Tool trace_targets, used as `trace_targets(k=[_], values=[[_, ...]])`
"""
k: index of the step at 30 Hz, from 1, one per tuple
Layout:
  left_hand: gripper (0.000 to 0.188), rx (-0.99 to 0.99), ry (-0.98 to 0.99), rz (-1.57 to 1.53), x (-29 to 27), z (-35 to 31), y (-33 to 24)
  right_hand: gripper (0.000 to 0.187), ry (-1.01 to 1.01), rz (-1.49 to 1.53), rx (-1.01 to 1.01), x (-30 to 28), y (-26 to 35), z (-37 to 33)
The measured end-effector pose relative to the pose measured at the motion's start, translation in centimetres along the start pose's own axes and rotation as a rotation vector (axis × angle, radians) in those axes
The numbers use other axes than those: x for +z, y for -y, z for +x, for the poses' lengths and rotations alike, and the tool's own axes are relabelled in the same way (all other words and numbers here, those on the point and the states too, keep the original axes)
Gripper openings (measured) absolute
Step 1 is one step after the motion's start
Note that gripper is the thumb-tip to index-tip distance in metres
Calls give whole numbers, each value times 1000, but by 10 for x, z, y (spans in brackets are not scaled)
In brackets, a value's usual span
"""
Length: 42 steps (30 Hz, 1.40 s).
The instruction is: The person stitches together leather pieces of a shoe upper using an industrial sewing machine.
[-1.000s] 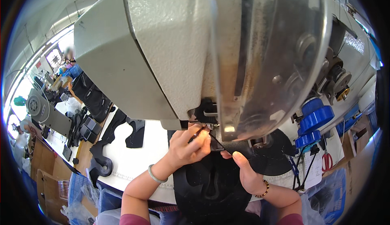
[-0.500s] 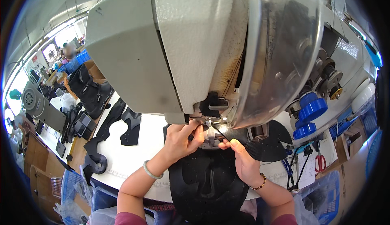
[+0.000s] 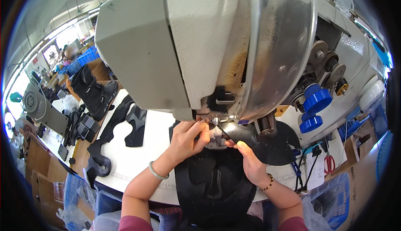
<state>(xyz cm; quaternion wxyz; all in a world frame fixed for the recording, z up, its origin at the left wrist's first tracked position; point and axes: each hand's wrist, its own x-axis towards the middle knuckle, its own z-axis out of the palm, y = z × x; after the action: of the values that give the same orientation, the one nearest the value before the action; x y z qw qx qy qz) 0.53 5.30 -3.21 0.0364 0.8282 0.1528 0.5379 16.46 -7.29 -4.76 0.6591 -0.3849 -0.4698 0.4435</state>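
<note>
My left hand (image 3: 188, 139) is closed close beside the needle area of a grey sewing machine (image 3: 138, 60). Its thumb and forefinger press together, and what they hold is hidden. Right of the needle, my right hand (image 3: 252, 164) pinches the near edge of a black textured piece (image 3: 240, 134) between thumb and fingers. That piece runs from under the presser area toward the right, by a rounded black flap (image 3: 275, 151). A large black shaped panel (image 3: 213, 189) with a narrow slot hangs below the machine bed, between my forearms.
Cut black pieces (image 3: 135, 124) lie on the white table (image 3: 121, 156) at left, near a black boot (image 3: 94, 91). At right are blue knobs (image 3: 316, 101), red-handled scissors (image 3: 329, 162) and a blue basket (image 3: 338, 201). A person (image 3: 71, 52) is far back left.
The view has shifted slightly. More of the black textured piece shows between the needle and my right hand, where a thin dark strip showed before. Both hands stay pinched in nearly the same places.
</note>
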Motion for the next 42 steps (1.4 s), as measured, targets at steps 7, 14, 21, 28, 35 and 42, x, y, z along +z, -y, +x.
trace_targets(k=[7,14,21,28,35,42], values=[[27,22,-8,-170,-6,53,46,28,-92,-54,-119,-3,-17,-1],[21,-141,-79,-21,-23,60,43,21,-99,597,91,-4,8,20],[27,-382,-605,252,-94,84,73,15,-279,290,10,-13,19,21],[29,-705,-607,365,-127,-31,207,35,226,-987,-140,21,32,-7],[28,-1362,-298,171,-141,-149,269,83,377,-1461,-159,38,0,-16],[32,-739,36,540,-138,-101,105,74,319,-1285,-47,39,6,-16]])
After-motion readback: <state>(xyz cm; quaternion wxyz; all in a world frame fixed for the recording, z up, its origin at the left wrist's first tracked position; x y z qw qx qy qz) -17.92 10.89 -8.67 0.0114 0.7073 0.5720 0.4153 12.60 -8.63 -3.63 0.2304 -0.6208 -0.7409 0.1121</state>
